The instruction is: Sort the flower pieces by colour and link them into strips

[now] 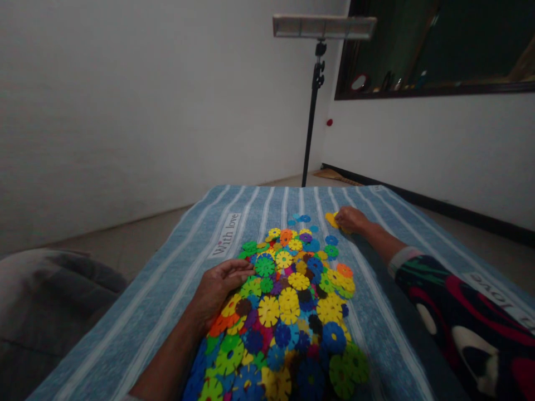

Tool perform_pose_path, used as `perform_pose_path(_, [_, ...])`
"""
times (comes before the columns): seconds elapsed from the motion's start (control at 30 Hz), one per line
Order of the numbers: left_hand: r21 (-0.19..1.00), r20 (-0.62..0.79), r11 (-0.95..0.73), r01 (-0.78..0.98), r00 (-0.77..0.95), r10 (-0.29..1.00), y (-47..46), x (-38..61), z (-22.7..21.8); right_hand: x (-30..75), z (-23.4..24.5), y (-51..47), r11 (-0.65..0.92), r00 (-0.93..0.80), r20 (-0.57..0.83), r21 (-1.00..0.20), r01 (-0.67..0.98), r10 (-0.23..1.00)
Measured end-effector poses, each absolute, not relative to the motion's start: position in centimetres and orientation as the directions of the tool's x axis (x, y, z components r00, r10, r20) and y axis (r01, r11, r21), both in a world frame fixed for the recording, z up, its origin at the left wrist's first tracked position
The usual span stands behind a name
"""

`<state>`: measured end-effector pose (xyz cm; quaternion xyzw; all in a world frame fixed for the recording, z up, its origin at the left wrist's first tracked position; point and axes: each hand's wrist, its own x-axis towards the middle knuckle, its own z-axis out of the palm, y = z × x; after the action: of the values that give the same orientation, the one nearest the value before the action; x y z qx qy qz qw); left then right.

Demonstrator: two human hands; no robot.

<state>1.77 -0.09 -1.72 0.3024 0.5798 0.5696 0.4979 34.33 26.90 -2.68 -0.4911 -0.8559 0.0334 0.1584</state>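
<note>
A heap of flower-shaped, notched plastic discs [288, 306] in yellow, green, blue, orange, purple and brown covers the middle of the cloth. At the heap's left edge rests my left hand [223, 285], its fingers stretched out and their tips beside a green disc [264, 265]. Beyond the heap, on the right, my right hand [351, 219] is closed, its fingertips pinching a yellow disc [331, 219] low over the cloth. More yellow shows under that hand, partly hidden. A few blue discs [304, 218] lie loose between the heap and my right hand.
A blue and white striped cloth [175, 278] with printed lettering covers the table. Behind it rises a black stand [311, 111] carrying a lamp panel [324, 27]. Grey fabric [50, 312] sits at the left. A dark-framed window [438, 50] is at upper right.
</note>
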Motion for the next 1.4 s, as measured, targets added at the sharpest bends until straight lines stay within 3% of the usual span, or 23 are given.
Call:
perform_pose_path(0.37, [0.963,-0.234,0.172,-0.208,-0.32,0.918,-0.1,1.7,-1.6,35.6,-2.1,22.8,0.443,-0.364,0.335,-0.199,0.874,0.869])
perform_pose_path(0.67, [0.969,-0.211,0.157,-0.193,-0.302,0.93,0.0,1.5,-1.8,34.8,-4.7,11.2,0.68,-0.505,0.473,-0.351,0.644,0.722])
perform_pose_path(1.07, [0.966,-0.184,0.119,-0.229,-0.284,0.941,0.1,1.6,-1.8,35.2,-6.3,3.9,0.666,-0.427,0.511,-0.565,0.487,0.746])
perform_pose_path(1.4, [0.969,-0.188,0.126,-0.211,-0.306,0.933,-0.1,2.0,-1.1,35.3,-7.1,3.9,0.699,-0.392,0.581,-0.541,0.469,0.713])
